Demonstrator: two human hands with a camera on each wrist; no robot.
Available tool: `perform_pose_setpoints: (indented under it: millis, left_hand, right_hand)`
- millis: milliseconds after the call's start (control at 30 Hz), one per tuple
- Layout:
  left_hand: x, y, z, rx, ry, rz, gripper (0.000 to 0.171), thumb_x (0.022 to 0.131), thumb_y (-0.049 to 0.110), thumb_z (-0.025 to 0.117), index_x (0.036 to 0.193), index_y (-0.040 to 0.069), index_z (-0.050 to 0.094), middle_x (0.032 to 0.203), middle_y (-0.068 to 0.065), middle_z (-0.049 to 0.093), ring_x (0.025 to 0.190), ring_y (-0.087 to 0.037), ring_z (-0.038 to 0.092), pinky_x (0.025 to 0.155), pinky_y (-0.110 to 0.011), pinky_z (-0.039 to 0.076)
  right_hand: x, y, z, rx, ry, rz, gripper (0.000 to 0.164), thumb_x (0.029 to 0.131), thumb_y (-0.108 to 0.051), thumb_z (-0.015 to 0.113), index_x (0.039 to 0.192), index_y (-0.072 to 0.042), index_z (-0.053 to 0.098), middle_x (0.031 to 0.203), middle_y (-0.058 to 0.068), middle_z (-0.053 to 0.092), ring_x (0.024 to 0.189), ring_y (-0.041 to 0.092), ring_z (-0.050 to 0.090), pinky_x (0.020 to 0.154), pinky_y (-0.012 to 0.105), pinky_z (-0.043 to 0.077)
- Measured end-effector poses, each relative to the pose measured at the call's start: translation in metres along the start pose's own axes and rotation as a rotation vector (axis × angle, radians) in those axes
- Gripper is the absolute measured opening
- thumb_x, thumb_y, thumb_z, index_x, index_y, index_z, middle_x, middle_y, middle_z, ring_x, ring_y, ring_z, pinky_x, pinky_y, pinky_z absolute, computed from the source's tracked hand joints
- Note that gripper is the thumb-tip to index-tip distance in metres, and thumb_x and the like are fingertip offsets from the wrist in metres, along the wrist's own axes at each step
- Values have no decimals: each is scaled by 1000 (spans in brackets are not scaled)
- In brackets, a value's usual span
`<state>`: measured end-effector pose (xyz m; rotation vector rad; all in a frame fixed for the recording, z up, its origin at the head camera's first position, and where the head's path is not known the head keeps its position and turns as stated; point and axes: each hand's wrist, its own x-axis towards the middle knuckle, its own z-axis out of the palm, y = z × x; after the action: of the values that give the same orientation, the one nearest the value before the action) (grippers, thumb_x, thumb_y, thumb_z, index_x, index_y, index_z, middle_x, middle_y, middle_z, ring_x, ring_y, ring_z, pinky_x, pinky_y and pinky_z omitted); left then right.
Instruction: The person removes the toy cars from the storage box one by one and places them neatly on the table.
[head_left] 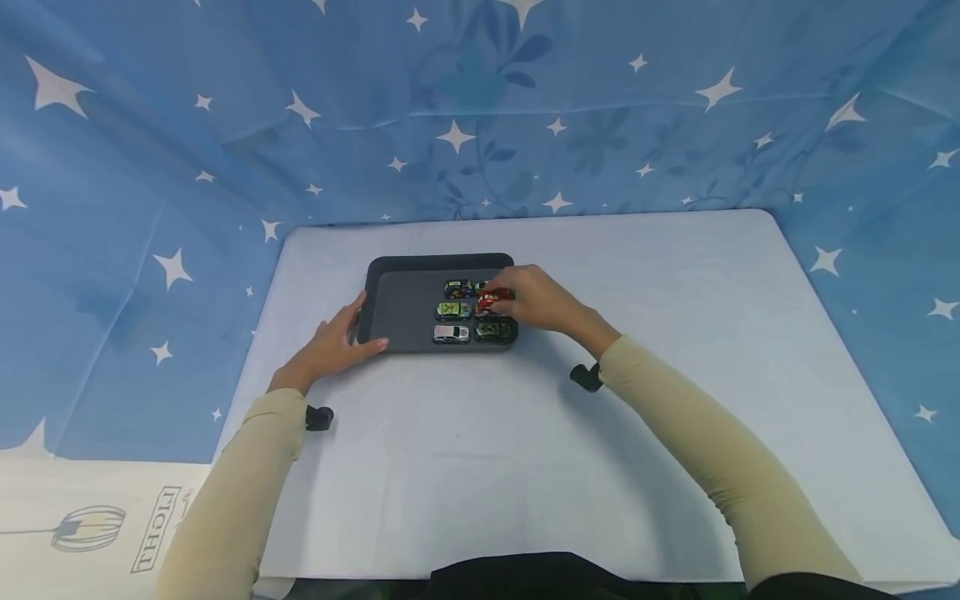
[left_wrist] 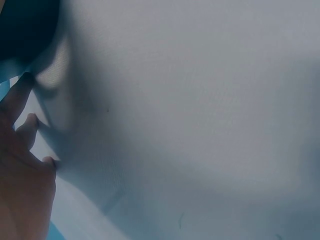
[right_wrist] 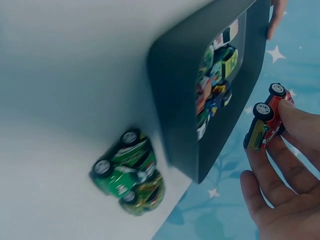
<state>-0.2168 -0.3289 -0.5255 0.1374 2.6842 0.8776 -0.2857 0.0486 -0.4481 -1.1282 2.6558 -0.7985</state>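
Note:
My right hand [head_left: 536, 298] is over the right end of a dark grey tray [head_left: 401, 317]. In the right wrist view its thumb and fingers pinch a red toy car [right_wrist: 274, 117] with a gold end. Several toy cars are in the tray, among them a lime-yellow car [head_left: 453, 311], a white car [head_left: 451, 334] and a dark green car [head_left: 493, 332]. The left hand [head_left: 327, 343] rests at the tray's left end, fingers spread and thumb tip on the near rim. Part of the right side of the tray is hidden by the right hand.
In the right wrist view, green toy cars [right_wrist: 122, 182] lie on the white table [head_left: 465, 467] just outside the tray. A blue star-patterned cloth [head_left: 525, 167] hangs behind the table. Black wrist devices [head_left: 319, 418] are on both forearms.

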Motion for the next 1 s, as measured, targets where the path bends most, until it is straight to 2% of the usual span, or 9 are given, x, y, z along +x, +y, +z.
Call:
perform_pose_setpoints:
  millis: [333, 500, 733, 1000]
  left_hand:
    - [-3, 1, -2, 6, -14, -17, 104, 84, 68, 61, 156, 37, -7, 163, -12, 8, 149, -34, 10, 116, -61, -6]
    - [-2, 1, -3, 7, -20, -10, 104, 83, 68, 61, 156, 37, -6, 163, -13, 9, 149, -35, 9, 116, -62, -5]
    - [2, -1, -3, 1, -8, 4, 103, 84, 68, 62, 156, 38, -5, 163, -12, 10, 149, -34, 10, 116, -61, -5]
    - [2, -3, 0, -1, -2, -2, 103, 83, 68, 62, 156, 38, -4, 163, -12, 12, 149, -33, 11, 116, -62, -5]
  right_hand:
    - [-21, 21, -2, 15, -3, 62, 27, 92, -15, 70, 118, -8, 71, 109, 4, 69, 96, 17, 63, 80, 36, 53]
    - [-32, 32, -4, 24, 4, 76, 26, 91, -14, 71, 116, -9, 72, 108, 2, 70, 97, 16, 63, 81, 36, 53]
    - [-46, 42, -10, 28, 26, 97, 28, 89, -10, 73, 116, -7, 71, 112, 6, 70, 107, 22, 63, 90, 43, 52]
    - [-60, 49, -6, 32, -5, 121, 27, 89, -10, 72, 116, -6, 71, 110, 7, 71, 105, 23, 64, 88, 44, 53]
